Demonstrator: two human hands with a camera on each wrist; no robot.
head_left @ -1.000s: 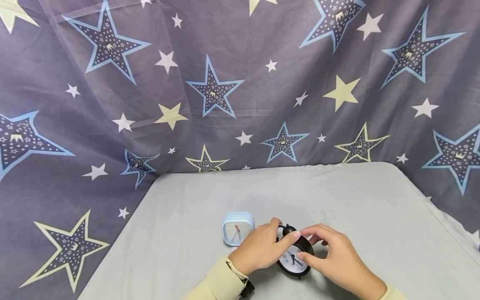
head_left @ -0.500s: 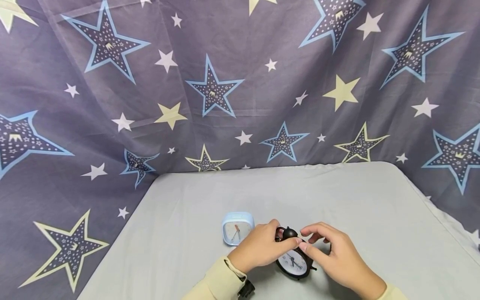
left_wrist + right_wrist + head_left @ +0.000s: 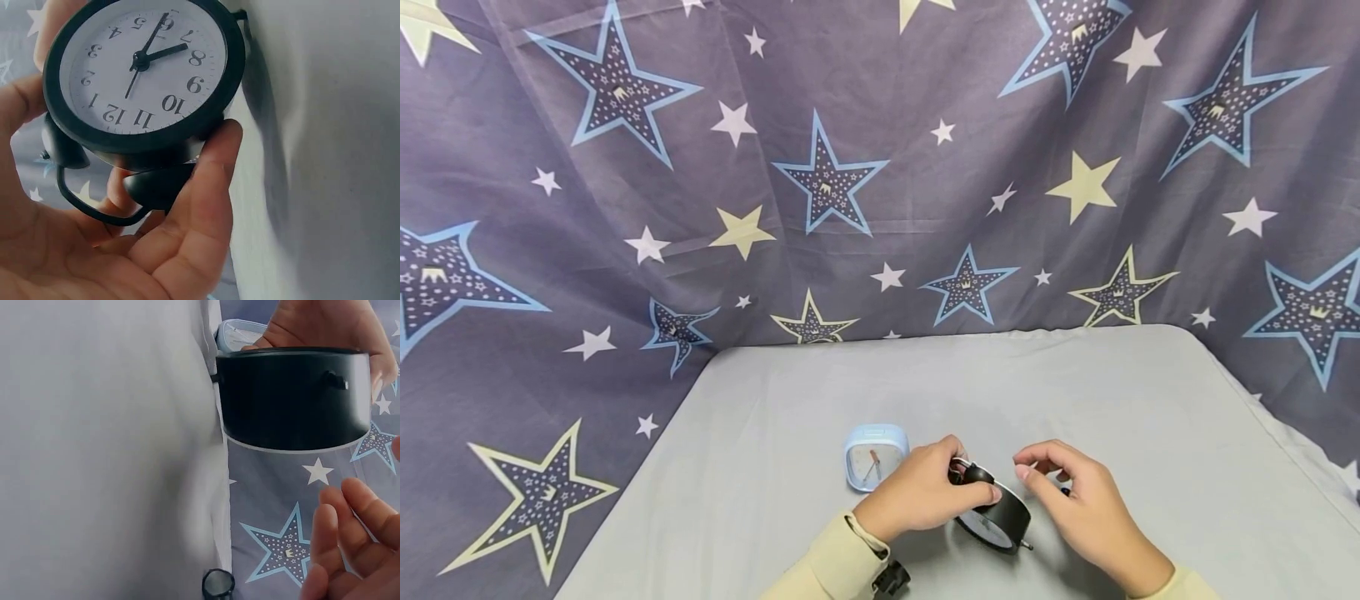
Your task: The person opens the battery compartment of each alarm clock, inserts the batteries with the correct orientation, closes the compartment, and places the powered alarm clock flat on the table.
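Observation:
My left hand [image 3: 921, 496] grips a black twin-bell alarm clock [image 3: 1004, 515] by its top, thumb and fingers around the bells and handle. In the left wrist view the white dial [image 3: 144, 69] faces the camera, with the handle toward the palm. The head view shows the clock tilted, its dial partly turned down and its black side up. My right hand [image 3: 1078, 500] is just right of the clock, fingers loosely bent and apart from it. In the right wrist view those fingers [image 3: 356, 531] hold nothing, facing the clock's back edge.
A light blue square clock [image 3: 876, 457] stands left of the left hand on the grey-white cloth surface [image 3: 790, 400]. A small dark cylindrical thing [image 3: 218, 584] shows near the right hand, its kind unclear. A star-patterned curtain [image 3: 880, 167] hangs behind.
The black alarm clock has turned in my left hand's grip, so its dial shows less and its side more. My right hand has come off it, slightly right. The blue clock stays put.

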